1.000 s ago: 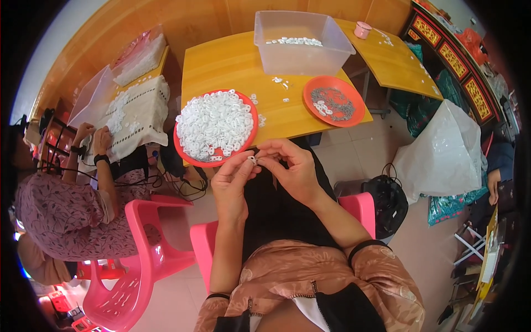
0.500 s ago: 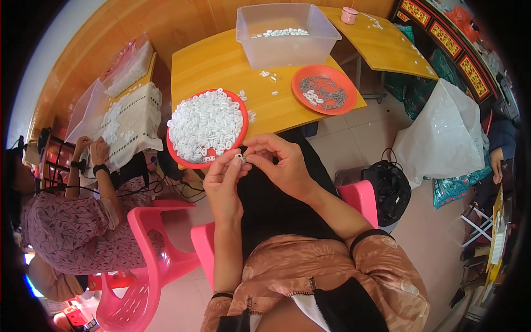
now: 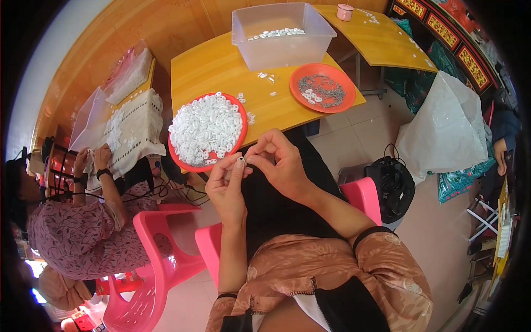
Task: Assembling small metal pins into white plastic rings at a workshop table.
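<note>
My left hand (image 3: 227, 188) pinches a small white plastic piece with dark holes (image 3: 241, 159) between thumb and fingertips. Close against it, my right hand (image 3: 285, 169) has its thumb and index finger pressed together at the piece; whatever else they grip is too small to make out. Just beyond my left hand, a round red tray (image 3: 244, 123) is heaped with white two-holed pieces (image 3: 204, 127). Farther right on the table sits an orange-red plate (image 3: 349, 83), bearing many small grey metal parts (image 3: 334, 95) and several white pieces (image 3: 311, 97).
A translucent bin (image 3: 282, 52) with white pieces stands at the back of the yellow table (image 3: 204, 66). To the left, a co-worker (image 3: 83, 232) handles white pieces at a cloth-covered table. Pink chairs (image 3: 166, 249), a black bag (image 3: 390, 188) and a white sack (image 3: 442, 127) stand around me.
Both hands stay together at the white piece, with only slight finger movement. The whole view has shifted a little. At the left, the co-worker's hands have moved slightly.
</note>
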`<state>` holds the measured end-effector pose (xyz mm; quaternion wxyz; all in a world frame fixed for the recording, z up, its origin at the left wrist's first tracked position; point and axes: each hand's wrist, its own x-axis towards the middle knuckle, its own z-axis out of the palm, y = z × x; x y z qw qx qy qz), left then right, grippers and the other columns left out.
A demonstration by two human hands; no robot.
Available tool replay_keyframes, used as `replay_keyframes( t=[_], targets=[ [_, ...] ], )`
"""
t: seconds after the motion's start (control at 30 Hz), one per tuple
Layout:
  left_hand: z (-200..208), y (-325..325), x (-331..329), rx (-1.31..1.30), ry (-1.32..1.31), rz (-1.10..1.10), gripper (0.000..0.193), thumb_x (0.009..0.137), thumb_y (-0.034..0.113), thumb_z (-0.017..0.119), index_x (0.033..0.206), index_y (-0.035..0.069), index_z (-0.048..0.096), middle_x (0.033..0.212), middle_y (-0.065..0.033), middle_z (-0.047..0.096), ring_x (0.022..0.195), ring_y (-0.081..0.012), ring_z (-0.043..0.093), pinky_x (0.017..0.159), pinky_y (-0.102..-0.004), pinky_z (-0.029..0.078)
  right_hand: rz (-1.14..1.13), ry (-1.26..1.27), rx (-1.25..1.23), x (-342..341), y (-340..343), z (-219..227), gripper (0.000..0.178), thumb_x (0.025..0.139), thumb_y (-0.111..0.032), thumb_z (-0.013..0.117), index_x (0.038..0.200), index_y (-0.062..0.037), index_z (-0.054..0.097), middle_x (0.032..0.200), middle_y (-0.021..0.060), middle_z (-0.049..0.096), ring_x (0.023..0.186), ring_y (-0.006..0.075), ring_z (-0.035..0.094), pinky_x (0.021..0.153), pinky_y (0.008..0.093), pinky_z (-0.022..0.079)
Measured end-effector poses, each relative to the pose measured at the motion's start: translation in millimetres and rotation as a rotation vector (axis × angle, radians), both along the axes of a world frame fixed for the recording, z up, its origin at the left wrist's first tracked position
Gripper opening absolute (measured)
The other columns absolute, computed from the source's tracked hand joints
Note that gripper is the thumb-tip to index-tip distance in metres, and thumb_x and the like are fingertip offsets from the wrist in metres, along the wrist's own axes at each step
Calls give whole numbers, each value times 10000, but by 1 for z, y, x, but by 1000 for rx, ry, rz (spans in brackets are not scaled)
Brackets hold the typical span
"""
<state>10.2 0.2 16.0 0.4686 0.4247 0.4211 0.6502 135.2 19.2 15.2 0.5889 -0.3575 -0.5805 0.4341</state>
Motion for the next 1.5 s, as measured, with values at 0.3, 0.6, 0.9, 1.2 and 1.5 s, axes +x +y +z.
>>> replay_keyframes(
  t=[0.3, 0.6, 0.9, 1.2, 1.5],
  targets=[
    [5, -7, 3, -2, 64, 66, 146, 835, 21, 605, 974, -22, 614, 826, -49, 625, 682, -93, 586, 636, -205, 484, 61, 194, -147, -8, -1, -2, 175, 809, 41, 602, 878, -18, 453, 813, 58, 615, 757, 70, 566, 669, 201, 462],
    [0, -12, 3, 21, -98, -17, 157, 850, 40, 594, 995, -20, 600, 845, -35, 622, 721, -78, 587, 659, -191, 469, 52, -86, -85, 6, -3, 11, 75, 800, 34, 618, 874, 37, 622, 821, 34, 613, 716, 60, 557, 644, 173, 430],
    [-9, -3, 6, 38, -62, 37, 114, 846, 27, 581, 943, -27, 606, 796, -28, 623, 662, -57, 566, 601, -190, 459, 59, -199, -155, 3, 0, 14, 59, 822, -28, 608, 832, 28, 623, 727, -10, 549, 618, 29, 457, 556, 175, 362],
    [-18, 2, 7, -16, -138, 41, 98, 841, 31, 592, 915, -29, 614, 776, -31, 620, 632, -53, 554, 566, -176, 442, 46, -138, -224, -1, 6, -2, 90, 833, -54, 610, 859, 24, 646, 677, -27, 551, 587, 20, 447, 531, 167, 349],
    [-1, 20, -65, -61, -355, 297, 146, 834, 52, 612, 970, 0, 602, 786, -25, 607, 647, -61, 538, 602, -180, 422, 95, -527, 135, -48, 69, -14, 120, 780, -93, 633, 871, -20, 656, 700, 93, 589, 625, 184, 548, 582, 290, 433]
  ],
)
